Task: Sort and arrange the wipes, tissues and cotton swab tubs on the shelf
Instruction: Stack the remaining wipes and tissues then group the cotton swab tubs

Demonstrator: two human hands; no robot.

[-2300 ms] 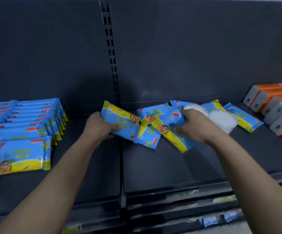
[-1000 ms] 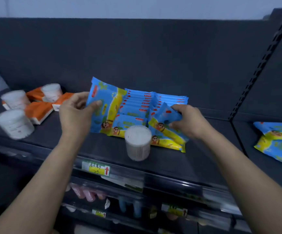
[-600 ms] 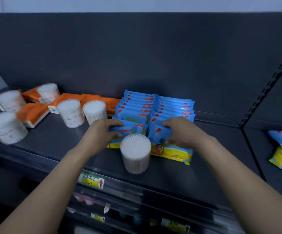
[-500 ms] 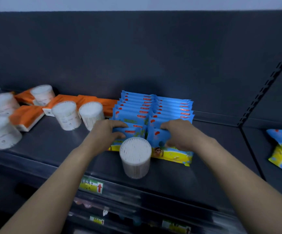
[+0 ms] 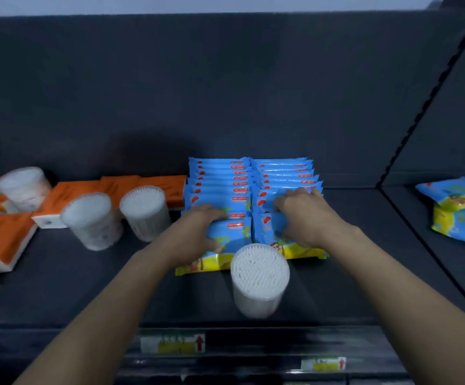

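Blue wipe packs stand in two rows (image 5: 250,176) on the dark shelf (image 5: 364,273), overlapping front to back, long sides running left to right. The left hand (image 5: 198,229) grips the left front pack (image 5: 225,245), fingers bent over its top edge and thumb on its face. The right hand (image 5: 303,218) holds the right front pack (image 5: 267,232) likewise, fingertips reaching the packs behind. Between the wrists, just before the rows, a cotton swab tub (image 5: 259,279) stands upright, packed with white swabs. Two more tubs (image 5: 92,220) stand left, beside orange tissue packs (image 5: 142,184). Loose wipe packs (image 5: 459,212) lie in the right bay.
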